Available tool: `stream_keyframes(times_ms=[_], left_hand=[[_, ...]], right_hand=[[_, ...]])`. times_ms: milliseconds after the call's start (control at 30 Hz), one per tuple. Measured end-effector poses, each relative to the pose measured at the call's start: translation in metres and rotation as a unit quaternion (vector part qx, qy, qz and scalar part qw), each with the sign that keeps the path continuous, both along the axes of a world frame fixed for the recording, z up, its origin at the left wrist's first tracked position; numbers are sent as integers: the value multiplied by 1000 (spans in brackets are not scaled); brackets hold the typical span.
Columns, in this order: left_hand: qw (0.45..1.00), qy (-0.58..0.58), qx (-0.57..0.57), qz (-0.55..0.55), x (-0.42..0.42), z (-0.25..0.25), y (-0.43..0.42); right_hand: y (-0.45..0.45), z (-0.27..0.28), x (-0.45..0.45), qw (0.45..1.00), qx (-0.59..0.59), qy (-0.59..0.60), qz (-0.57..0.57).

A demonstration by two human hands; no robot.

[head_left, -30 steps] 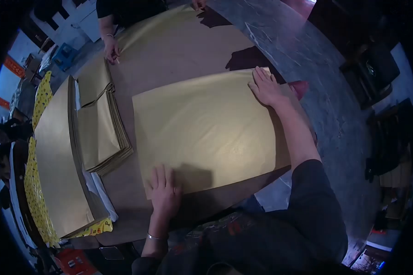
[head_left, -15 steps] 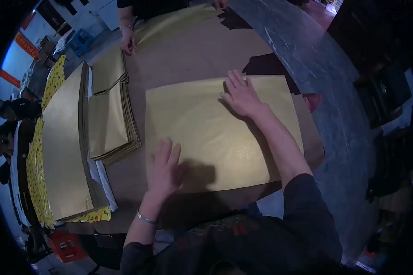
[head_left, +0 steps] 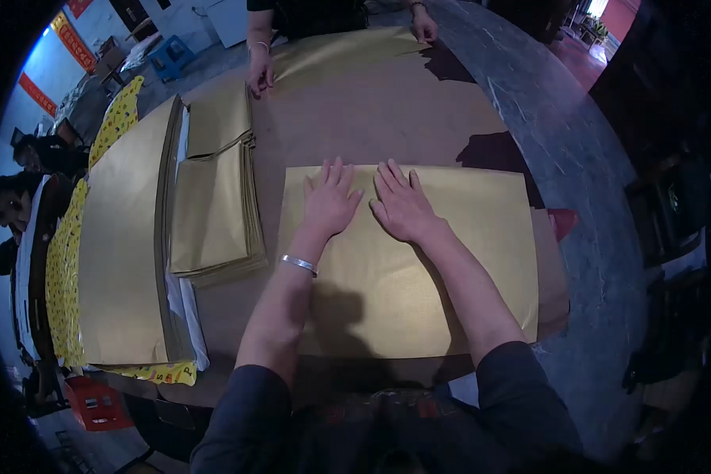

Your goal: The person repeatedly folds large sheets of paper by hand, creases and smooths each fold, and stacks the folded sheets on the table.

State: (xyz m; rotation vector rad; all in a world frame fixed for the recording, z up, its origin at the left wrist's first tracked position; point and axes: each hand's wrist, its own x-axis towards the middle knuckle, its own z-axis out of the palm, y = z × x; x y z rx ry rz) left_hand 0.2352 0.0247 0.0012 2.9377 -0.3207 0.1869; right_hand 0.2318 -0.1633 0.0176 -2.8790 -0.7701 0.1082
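The gold-brown sheet (head_left: 387,304) lies flat on the brown-covered table (head_left: 347,130), its near edge close to the person's body and a dark shadow falling across its lower left part. Both hands rest on it near its far edge: the left hand (head_left: 332,203), with a silver bracelet (head_left: 299,265) on its wrist, by the far left corner, and the right hand (head_left: 405,207) just beside it. Both are palm down and opened out, fingers extended, with nothing gripped.

The sheet looks spread and roughly smooth; no fold stands up from it, though whether it is one layer or several I cannot tell. To its left, a folded pile (head_left: 217,217) of the same colour sits just beside it, many edges showing, with a second folded pile (head_left: 220,118) beyond. These look like finished pieces, while the sheet under the hands seems at an unfolded stage. Further left, a stack of large flat sheets (head_left: 126,245) looks unworked and lies over yellow patterned material (head_left: 65,284).

Across the table, a co-worker's two hands (head_left: 424,29) are at opposite ends of another gold sheet (head_left: 340,57), its surface raised and uneven, apparently less settled than the near one. Past them stands a blue stool (head_left: 170,58).
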Motion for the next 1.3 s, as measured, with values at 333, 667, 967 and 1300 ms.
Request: stream_keyframes(times_ms=[333, 667, 967, 1300], left_hand=[[994, 37, 22, 102, 4, -2, 65], [993, 42, 41, 103, 9, -5, 67], [990, 70, 50, 113, 11, -2, 64], [990, 77, 42, 113, 10, -1, 65]], right_hand=[[34, 1, 7, 999, 12, -18, 29], [57, 0, 19, 999, 35, 19, 8], [-72, 7, 16, 993, -13, 26, -114], [-206, 2, 9, 963, -75, 12, -259]])
